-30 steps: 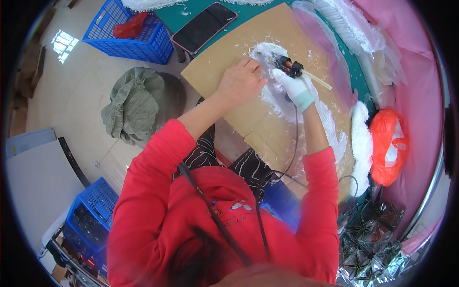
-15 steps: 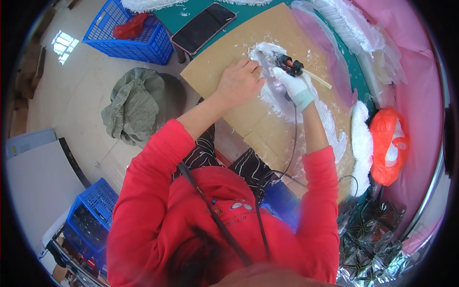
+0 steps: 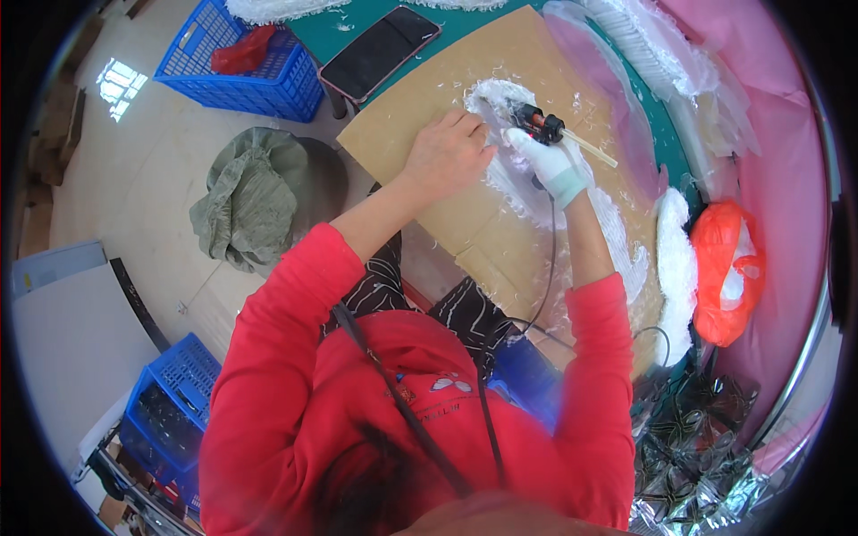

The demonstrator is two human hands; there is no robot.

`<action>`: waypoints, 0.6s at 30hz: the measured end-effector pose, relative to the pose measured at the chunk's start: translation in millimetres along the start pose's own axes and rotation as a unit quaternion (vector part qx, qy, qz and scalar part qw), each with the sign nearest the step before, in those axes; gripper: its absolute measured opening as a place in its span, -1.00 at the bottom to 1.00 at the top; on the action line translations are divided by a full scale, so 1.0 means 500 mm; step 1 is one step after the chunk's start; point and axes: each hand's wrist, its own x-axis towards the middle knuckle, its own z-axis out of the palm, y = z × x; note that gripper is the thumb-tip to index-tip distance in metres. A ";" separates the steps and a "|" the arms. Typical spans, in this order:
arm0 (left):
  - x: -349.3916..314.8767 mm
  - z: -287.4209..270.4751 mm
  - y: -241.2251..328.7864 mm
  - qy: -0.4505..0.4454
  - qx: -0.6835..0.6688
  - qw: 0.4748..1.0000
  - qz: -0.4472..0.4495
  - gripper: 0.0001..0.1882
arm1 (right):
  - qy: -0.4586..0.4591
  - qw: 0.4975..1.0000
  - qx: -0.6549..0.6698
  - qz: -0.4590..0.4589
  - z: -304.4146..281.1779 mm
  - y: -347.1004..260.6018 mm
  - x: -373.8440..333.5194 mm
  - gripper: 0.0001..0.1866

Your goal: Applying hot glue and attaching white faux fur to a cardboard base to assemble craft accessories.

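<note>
A white, shaggy fringed piece [image 3: 502, 93] lies on a brown cardboard sheet [image 3: 474, 62] with loose white threads around it. My bare left hand [image 3: 450, 154] rests at its left edge, fingers bent and close together on the fringe; the fingertips are partly hidden. In my right hand [image 3: 552, 166], which wears a white glove, is a black and orange glue gun [image 3: 541, 123]. A pale glue stick [image 3: 590, 147] juts from its rear, and a dark cord [image 3: 551, 259] runs down from it. The gun's nozzle end is over the white piece.
A phone [image 3: 380, 54] lies on the green tabletop [image 3: 313, 31]. Beyond the table's left side are a blue crate [image 3: 308, 94] and a stool with grey-green cloth [image 3: 250, 201]. To the right are a white fluffy strip [image 3: 676, 277], a red plastic bag [image 3: 726, 313] and pink sheeting [image 3: 786, 223].
The glue gun has tilted and shifted very slightly to the left and down. My left hand stays in nearly the same place on the white piece.
</note>
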 end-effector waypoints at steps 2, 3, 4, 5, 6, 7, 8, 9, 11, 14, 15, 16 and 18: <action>-0.001 -0.001 0.000 0.000 -0.003 1.000 -0.002 -0.73 | -0.014 0.999 0.023 -0.021 -0.001 0.005 0.000 -0.63; -0.002 -0.002 -0.003 0.000 -0.003 1.000 -0.005 -0.73 | -0.009 0.999 0.026 -0.017 -0.002 -0.009 -0.007 -0.64; -0.003 -0.001 -0.004 -0.001 -0.003 1.000 -0.007 -0.73 | -0.003 0.999 0.030 -0.014 -0.003 -0.019 -0.013 -0.64; -0.004 0.000 -0.003 -0.001 -0.003 1.000 -0.007 -0.73 | -0.003 0.999 0.030 -0.013 -0.004 -0.021 -0.018 -0.64; -0.004 0.000 -0.003 0.003 -0.001 1.000 -0.004 -0.73 | -0.010 0.999 0.032 -0.003 -0.004 -0.023 -0.021 -0.64; -0.004 0.001 -0.003 0.008 0.002 1.000 -0.001 -0.73 | -0.017 0.999 0.033 0.008 -0.004 -0.025 -0.025 -0.64; -0.004 0.001 -0.002 0.008 0.002 1.000 -0.002 -0.73 | -0.017 0.999 0.033 0.008 -0.005 -0.031 -0.028 -0.64; -0.003 0.002 -0.003 0.005 0.001 1.000 -0.001 -0.73 | -0.010 1.000 0.020 0.007 -0.006 -0.039 -0.032 -0.66; -0.003 0.004 -0.003 0.003 -0.001 1.000 -0.001 -0.73 | -0.002 1.000 0.006 0.007 -0.005 -0.034 -0.030 -0.67; -0.003 -0.007 -0.002 0.009 0.006 1.000 -0.001 -0.73 | 0.014 0.955 0.295 -0.019 -0.017 -0.006 -0.014 -0.79; -0.001 -0.007 -0.002 0.011 0.005 1.000 0.001 -0.73 | 0.027 0.933 0.360 -0.003 -0.017 -0.001 -0.010 -0.78; 0.000 -0.007 -0.003 0.012 0.004 1.000 0.003 -0.74 | 0.040 0.905 0.422 0.013 -0.016 0.006 -0.005 -0.77; 0.001 -0.006 -0.001 0.018 0.000 1.000 0.004 -0.74 | 0.052 0.886 0.460 0.013 0.003 0.022 0.015 -0.75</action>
